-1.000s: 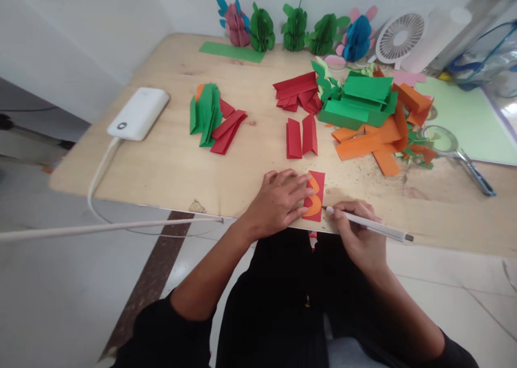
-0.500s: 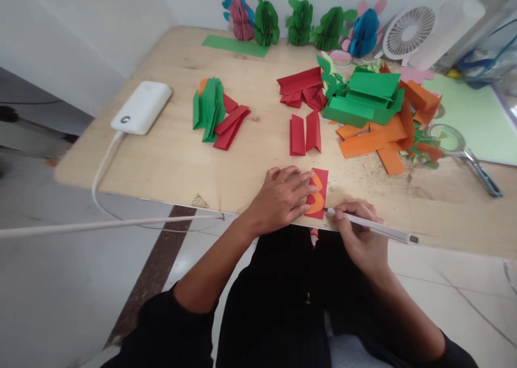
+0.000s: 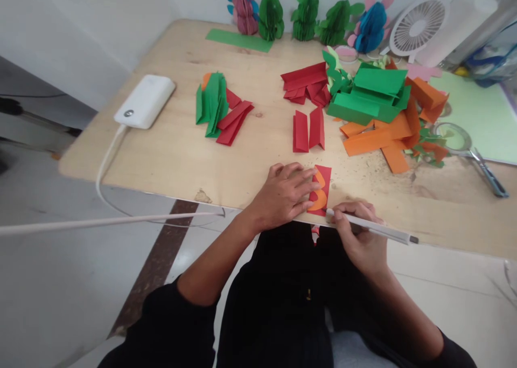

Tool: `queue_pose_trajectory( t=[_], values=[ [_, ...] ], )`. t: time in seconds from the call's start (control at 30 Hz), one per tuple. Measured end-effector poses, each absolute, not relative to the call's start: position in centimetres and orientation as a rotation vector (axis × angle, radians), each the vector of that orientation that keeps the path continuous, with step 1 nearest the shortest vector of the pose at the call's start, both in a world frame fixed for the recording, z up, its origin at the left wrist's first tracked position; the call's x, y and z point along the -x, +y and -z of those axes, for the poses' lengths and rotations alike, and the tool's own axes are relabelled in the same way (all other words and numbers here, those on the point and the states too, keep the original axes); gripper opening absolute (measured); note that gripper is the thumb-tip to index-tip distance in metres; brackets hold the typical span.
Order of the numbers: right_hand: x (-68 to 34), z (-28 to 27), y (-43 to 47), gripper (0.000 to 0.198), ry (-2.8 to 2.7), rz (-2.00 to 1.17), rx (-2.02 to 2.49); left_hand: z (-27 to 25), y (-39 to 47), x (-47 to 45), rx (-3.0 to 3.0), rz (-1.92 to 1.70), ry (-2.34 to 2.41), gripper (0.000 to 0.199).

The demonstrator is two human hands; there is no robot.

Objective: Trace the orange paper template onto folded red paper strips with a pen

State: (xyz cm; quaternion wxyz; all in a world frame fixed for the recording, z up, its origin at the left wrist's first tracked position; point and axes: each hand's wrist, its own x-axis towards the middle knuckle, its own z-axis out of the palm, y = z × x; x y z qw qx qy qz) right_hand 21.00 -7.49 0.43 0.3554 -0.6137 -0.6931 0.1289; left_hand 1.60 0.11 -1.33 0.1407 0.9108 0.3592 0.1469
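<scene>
A curved orange paper cutout (image 3: 319, 200) lies on a red paper strip (image 3: 326, 175) at the table's front edge. My left hand (image 3: 283, 194) is flat with fingers spread, its fingertips pressing on the left side of the cutout and strip. In my right hand (image 3: 361, 233) is a white pen (image 3: 383, 229), gripped near its tip. The tip rests at the lower right of the orange cutout, over the red paper. Just beyond the strip stand two folded red papers (image 3: 309, 131).
Folded green papers (image 3: 371, 93), orange papers (image 3: 374, 140) and scissors (image 3: 487, 171) lie on the right. A white power bank (image 3: 145, 101) with a cable is at the left. Several paper honeycomb figures (image 3: 271, 16) and a small fan (image 3: 419, 27) line the wall.
The pen tip has shifted slightly along the lower edge of the orange cutout. My left hand stays in place on the papers. The whole view has moved a little.
</scene>
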Motion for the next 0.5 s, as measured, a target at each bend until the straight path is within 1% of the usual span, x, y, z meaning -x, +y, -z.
queue_pose_trajectory(
  t=[0.5],
  values=[
    [-19.95,-0.15,-7.66,0.011,-1.815,-0.369,1.532,1.18,0.09,-1.61,-2.642,-0.393,1.044,0.035]
  ],
)
